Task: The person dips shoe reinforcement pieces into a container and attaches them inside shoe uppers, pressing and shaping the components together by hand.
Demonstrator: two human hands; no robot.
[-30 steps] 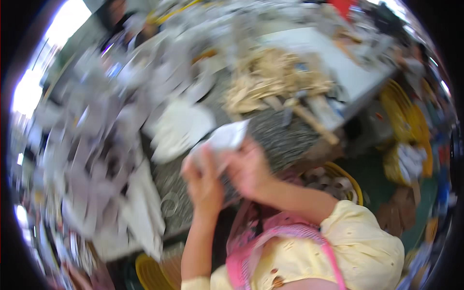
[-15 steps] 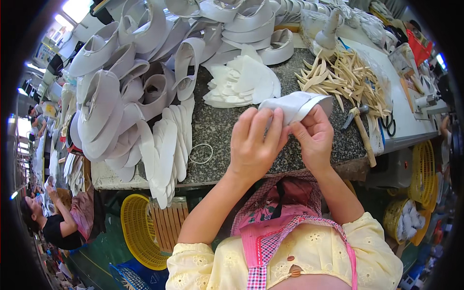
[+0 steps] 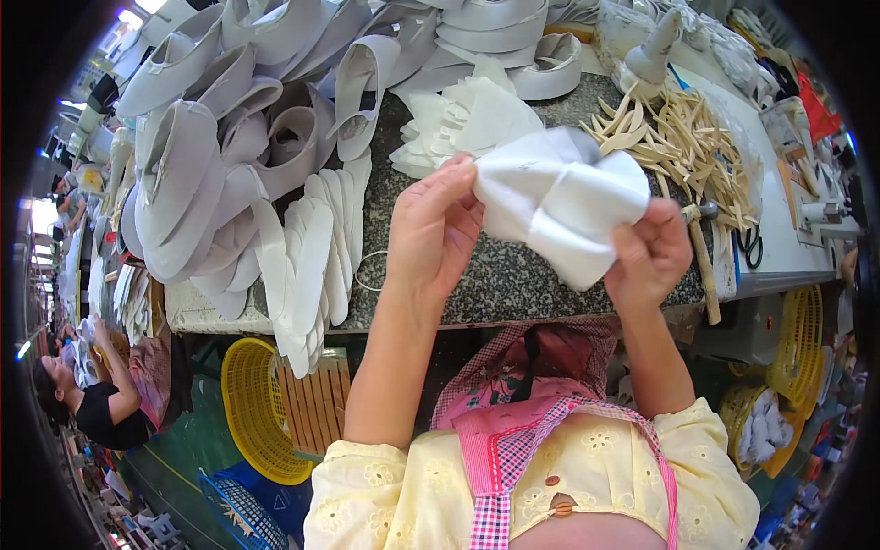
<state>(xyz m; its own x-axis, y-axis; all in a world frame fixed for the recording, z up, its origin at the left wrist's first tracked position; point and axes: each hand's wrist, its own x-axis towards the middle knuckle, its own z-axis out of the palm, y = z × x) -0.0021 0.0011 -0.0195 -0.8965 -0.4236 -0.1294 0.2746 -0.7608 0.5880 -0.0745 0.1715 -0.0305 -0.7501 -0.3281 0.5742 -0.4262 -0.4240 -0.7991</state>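
Above the speckled stone worktop, a white shoe upper hangs between my two hands, folded and partly blurred. My left hand pinches its left corner between thumb and fingers. On its lower right edge, my right hand grips with thumb and fingertips. Just behind the upper lies a pile of thin white cut pieces, partly covered by it. Left of my left hand, long white sole-shaped pieces overlap near the table edge, with a thin pale ring beside them.
Grey-white shoe uppers are heaped at the left and back. To the right lie beige pointed strips, a hammer and black scissors. A glue-crusted cone stands behind. Below is a yellow basket; a co-worker is far left.
My hands have moved apart, and the upper has been turned and spread between them, showing more of its white surface. The view has shifted slightly.
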